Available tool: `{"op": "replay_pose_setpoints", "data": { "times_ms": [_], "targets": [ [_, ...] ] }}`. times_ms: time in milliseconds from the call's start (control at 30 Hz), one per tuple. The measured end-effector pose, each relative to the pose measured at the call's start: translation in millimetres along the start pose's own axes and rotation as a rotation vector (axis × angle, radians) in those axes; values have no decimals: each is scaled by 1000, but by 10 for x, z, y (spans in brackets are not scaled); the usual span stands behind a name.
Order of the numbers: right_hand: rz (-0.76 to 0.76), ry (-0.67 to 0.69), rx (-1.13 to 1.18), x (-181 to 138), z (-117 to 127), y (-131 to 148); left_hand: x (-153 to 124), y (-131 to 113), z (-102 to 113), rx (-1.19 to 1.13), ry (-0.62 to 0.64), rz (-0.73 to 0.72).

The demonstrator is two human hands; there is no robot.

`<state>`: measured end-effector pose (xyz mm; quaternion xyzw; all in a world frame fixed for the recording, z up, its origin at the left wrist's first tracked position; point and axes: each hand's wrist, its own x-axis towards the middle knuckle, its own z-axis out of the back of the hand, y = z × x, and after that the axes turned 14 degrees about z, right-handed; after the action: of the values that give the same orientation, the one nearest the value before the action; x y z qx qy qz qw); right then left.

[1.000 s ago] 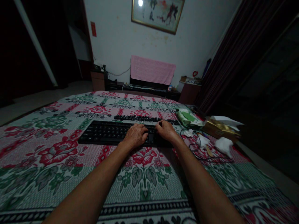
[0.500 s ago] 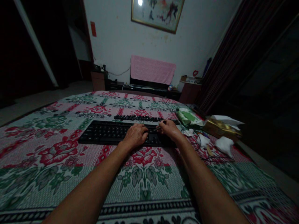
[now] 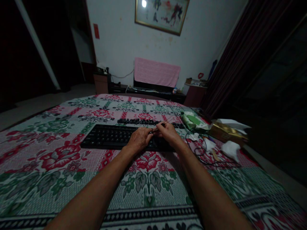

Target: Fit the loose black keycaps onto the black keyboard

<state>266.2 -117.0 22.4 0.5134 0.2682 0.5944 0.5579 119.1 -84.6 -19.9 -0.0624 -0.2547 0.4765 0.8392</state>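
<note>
A black keyboard [image 3: 107,137] lies across the patterned bedspread in front of me. My left hand [image 3: 139,139] rests over its right half, thumb and fingers drawn together at a small dark piece too unclear to name. From the right, my right hand [image 3: 168,132] grips a slim metal tool [image 3: 155,129], its tip meeting the left fingertips. Part of the tool is hidden by the fingers, so its exact kind does not show. Just behind the keyboard runs a row of loose black keycaps [image 3: 136,121], partly covered by the right hand.
At the right lie a green tissue pack [image 3: 193,120], a gold box [image 3: 225,131], crumpled white tissues [image 3: 230,149] and a looped black cable [image 3: 203,161]. The floral bedspread [image 3: 59,179] covers the surface. Beyond it, a pink towel [image 3: 157,72] hangs over a screen.
My right hand has moved left with the tool, bringing its tip to my left fingertips. The left hand has barely shifted. More of the black cable shows at the right.
</note>
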Motion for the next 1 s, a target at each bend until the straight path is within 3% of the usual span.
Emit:
{"op": "replay_pose_setpoints", "data": {
  "times_ms": [200,400,500,600,767,1000],
  "targets": [
    [28,-33,-86,19,-31,-58,-7,-63,48,170,2,32],
    [138,-245,100,41,-88,-60,-17,-95,75,207,11,55],
    [124,-281,18,33,-64,-52,-12,-66,53,147,-19,96],
    [92,-182,-185,10,-37,-81,-6,-42,34,100,-37,106],
    [118,15,-264,-34,-86,-116,-6,-46,42,78,-31,73],
    [17,34,-362,-67,-74,-25,-21,-57,49,84,-21,26]
  ]
}}
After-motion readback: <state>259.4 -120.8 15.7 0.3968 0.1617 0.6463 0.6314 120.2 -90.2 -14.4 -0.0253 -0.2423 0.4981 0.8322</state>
